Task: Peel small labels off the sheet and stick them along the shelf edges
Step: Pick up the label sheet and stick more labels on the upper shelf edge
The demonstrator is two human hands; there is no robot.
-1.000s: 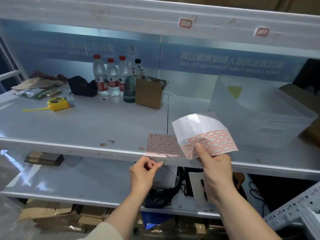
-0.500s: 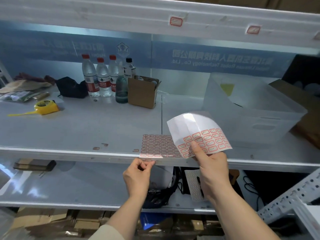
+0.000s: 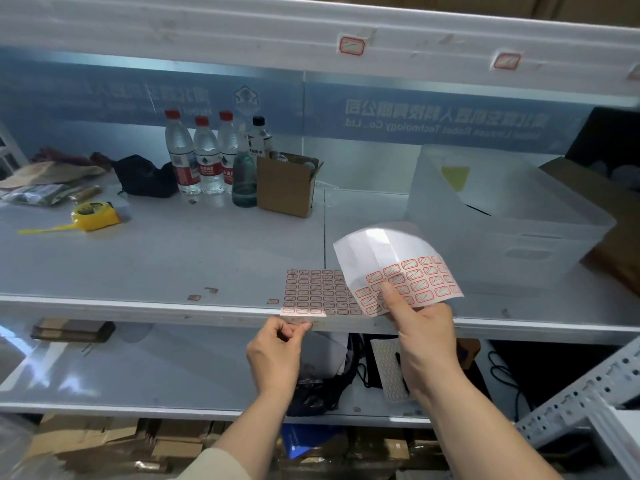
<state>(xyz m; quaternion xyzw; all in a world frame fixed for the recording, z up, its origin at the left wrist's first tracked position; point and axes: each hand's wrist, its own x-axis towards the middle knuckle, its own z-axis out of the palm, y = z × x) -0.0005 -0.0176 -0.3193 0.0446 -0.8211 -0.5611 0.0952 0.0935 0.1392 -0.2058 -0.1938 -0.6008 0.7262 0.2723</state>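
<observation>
We're pinching a label sheet [image 3: 398,268] w/ right hand [image 3: 420,336] at 3 o'clock; left hand [image 3: 277,353], fingers curled, is pressing fingertips on shelf edge [image 3: 138,308].

White middle shelf [image 3: 173,258] with water bottles [image 3: 204,157], cardboard box [image 3: 285,185], yellow tape measure [image 3: 93,216], label sheet [image 3: 317,292], translucent bin [image 3: 502,230].

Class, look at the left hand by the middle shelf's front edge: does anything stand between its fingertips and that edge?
Nothing visible does. The left hand has its pinched fingertips right at the shelf edge, just below the flat label sheet. Whether it holds a label cannot be told.
</observation>
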